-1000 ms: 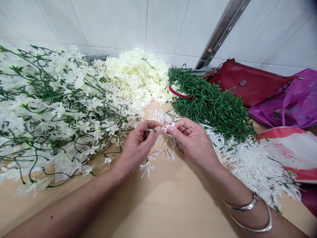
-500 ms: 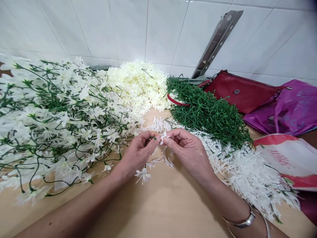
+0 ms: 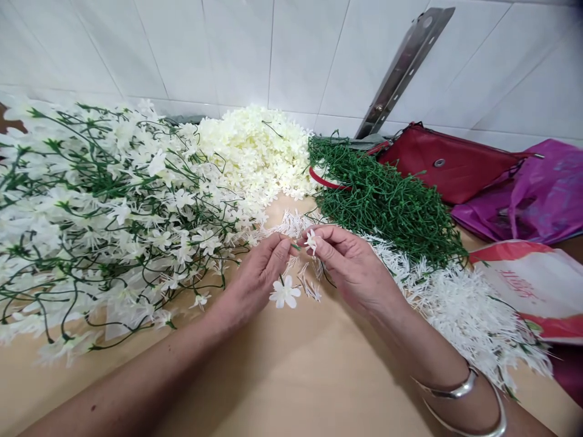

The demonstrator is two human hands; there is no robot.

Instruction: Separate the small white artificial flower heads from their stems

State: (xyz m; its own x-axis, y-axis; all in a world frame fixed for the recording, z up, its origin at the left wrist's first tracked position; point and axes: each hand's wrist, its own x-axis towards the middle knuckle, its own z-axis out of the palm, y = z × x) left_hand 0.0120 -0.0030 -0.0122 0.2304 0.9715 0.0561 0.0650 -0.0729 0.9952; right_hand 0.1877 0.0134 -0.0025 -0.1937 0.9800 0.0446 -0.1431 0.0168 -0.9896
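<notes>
Near the middle of the table, my left hand (image 3: 262, 270) pinches a green plastic stem (image 3: 296, 246), whose tip points toward my right hand. My right hand (image 3: 350, 261) is closed with thumb and forefinger on a small white artificial flower (image 3: 311, 241). A narrow gap lies between the stem tip and this flower. Just below my left fingers hangs another white flower (image 3: 285, 292), its petals facing the camera; where its stem joins is hidden. Thin white stamen pieces (image 3: 310, 285) lie on the table beneath and behind my hands.
At left is a large heap of stemmed white flowers (image 3: 113, 212). Loose cream blossoms (image 3: 259, 152) pile up by the tiled wall. Green stems (image 3: 387, 206) and white stamens (image 3: 469, 315) lie right, beside a red bag (image 3: 455, 161), a purple plastic bag (image 3: 537, 188) and a white-and-red bag (image 3: 532, 285).
My hands have drawn slightly apart, exposing the green stem tip between them. The hanging flower has swung up and right, turning its petals toward the camera.
</notes>
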